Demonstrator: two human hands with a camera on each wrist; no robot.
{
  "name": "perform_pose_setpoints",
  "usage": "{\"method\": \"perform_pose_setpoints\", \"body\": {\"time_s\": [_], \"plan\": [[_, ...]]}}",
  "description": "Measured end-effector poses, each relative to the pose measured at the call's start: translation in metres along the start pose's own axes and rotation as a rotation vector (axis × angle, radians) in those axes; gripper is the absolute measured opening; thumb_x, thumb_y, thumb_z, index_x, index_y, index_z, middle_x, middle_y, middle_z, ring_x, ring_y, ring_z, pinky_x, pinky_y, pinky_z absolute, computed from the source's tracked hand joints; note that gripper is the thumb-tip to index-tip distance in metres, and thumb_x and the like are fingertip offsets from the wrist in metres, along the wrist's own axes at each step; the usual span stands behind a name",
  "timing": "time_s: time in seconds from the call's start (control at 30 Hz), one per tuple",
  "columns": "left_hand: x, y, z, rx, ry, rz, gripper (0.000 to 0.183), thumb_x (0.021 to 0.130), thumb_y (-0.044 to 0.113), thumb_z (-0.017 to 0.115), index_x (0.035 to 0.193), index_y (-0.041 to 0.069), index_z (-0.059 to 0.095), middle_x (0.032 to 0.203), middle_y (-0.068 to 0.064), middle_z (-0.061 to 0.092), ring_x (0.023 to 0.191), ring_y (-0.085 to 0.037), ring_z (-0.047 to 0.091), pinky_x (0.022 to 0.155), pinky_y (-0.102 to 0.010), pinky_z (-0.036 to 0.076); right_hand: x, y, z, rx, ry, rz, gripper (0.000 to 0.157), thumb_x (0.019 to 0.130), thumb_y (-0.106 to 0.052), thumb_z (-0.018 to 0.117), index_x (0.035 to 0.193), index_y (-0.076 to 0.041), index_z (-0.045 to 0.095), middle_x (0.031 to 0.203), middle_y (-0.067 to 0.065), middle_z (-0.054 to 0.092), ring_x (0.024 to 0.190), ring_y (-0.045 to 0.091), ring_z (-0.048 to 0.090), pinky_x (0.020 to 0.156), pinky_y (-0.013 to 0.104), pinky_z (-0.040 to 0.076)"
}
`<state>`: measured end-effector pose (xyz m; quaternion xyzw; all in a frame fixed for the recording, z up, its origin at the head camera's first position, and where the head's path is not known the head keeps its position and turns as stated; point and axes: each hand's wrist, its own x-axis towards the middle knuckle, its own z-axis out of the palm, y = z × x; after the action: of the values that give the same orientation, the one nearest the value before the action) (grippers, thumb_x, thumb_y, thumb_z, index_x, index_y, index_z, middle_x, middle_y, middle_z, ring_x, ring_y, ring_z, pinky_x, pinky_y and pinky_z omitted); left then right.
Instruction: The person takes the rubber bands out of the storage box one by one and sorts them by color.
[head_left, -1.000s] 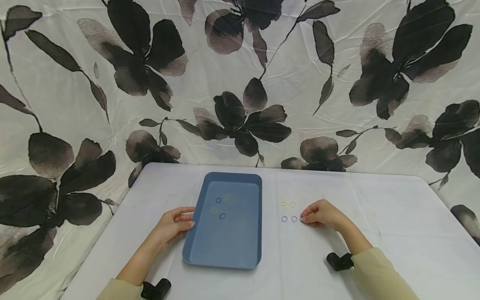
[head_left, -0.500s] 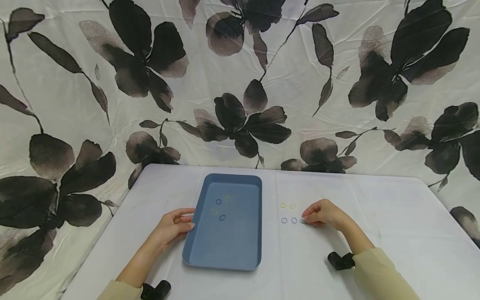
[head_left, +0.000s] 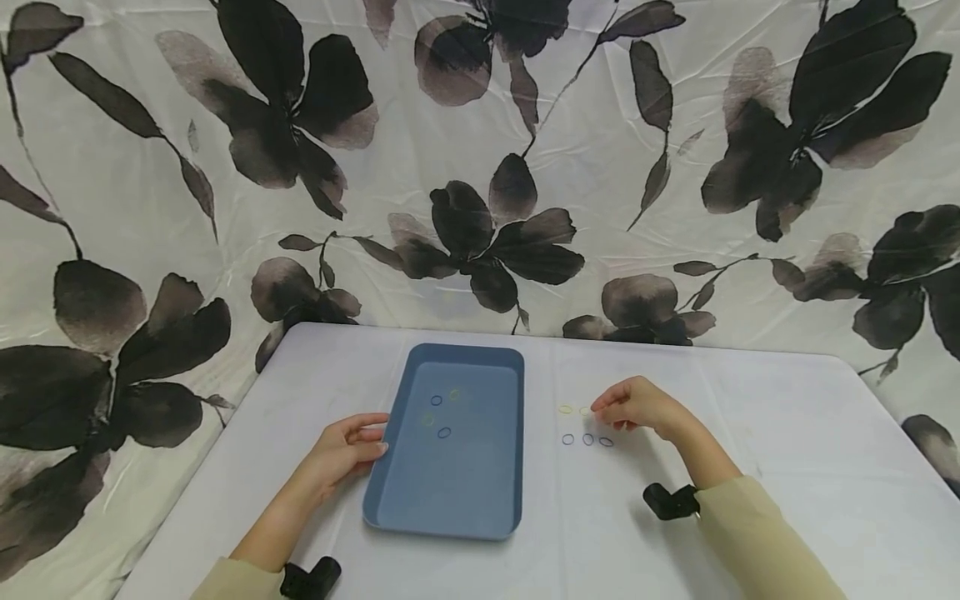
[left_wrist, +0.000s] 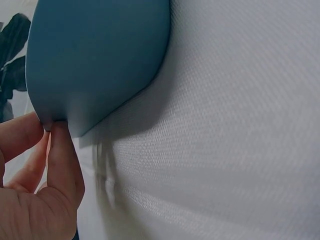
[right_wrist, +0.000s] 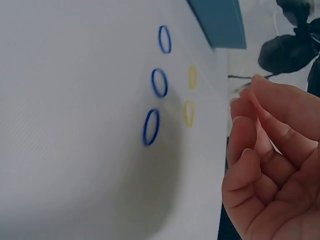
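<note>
My left hand (head_left: pixel 347 454) holds the blue tray (head_left: pixel 450 492) by its left edge; in the left wrist view the fingers (left_wrist: pixel 62 155) pinch the tray's rim. Inside the tray lie thin bands that look like rubber bands, two blue and two yellow. To the right, on the white cloth, three blue bands (head_left: pixel 588 439) form a row, with two yellow bands (head_left: pixel 566 409) behind them. My right hand (head_left: pixel 637 406) hovers with bent fingers, its fingertips overlapping the right yellow band in the head view. Nothing shows between its fingers in the right wrist view.
A white cloth covers the table (head_left: pixel 787 433). Behind it hangs a white curtain (head_left: pixel 637 125) with dark flower prints. Black camera mounts (head_left: pixel 671 502) sit at both wrists, beside the sleeves.
My right hand has let go of the third blue band, which now lies at the end of the row, and has moved up toward the yellow bands. My left hand stays at the tray.
</note>
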<state>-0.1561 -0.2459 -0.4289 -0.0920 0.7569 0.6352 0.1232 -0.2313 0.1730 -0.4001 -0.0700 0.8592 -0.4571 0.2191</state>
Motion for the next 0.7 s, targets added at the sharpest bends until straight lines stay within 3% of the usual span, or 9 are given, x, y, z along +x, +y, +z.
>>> {"method": "perform_pose_setpoints", "body": {"time_s": [0.33, 0.7], "plan": [[0.002, 0.006, 0.000, 0.008, -0.003, -0.010, 0.053, 0.084, -0.005, 0.062, 0.133, -0.006, 0.044, 0.110, -0.018, 0.056, 0.083, -0.011, 0.059, 0.069, -0.025, 0.050, 0.016, -0.026, 0.005, 0.036, -0.039, -0.052, 0.026, 0.082, -0.005, 0.065, 0.103, 0.010, 0.065, 0.071, 0.000, 0.064, 0.064, 0.015, 0.055, 0.060, 0.030, 0.047], [-0.001, 0.003, 0.001, 0.025, -0.002, 0.010, 0.053, 0.083, -0.006, 0.061, 0.132, -0.008, 0.044, 0.108, -0.019, 0.055, 0.082, -0.011, 0.059, 0.069, -0.026, 0.050, 0.035, -0.055, 0.024, 0.087, -0.113, -0.067, 0.027, 0.082, -0.006, 0.067, 0.105, 0.008, 0.064, 0.065, 0.001, 0.060, 0.061, 0.015, 0.055, 0.059, 0.028, 0.048]]}}
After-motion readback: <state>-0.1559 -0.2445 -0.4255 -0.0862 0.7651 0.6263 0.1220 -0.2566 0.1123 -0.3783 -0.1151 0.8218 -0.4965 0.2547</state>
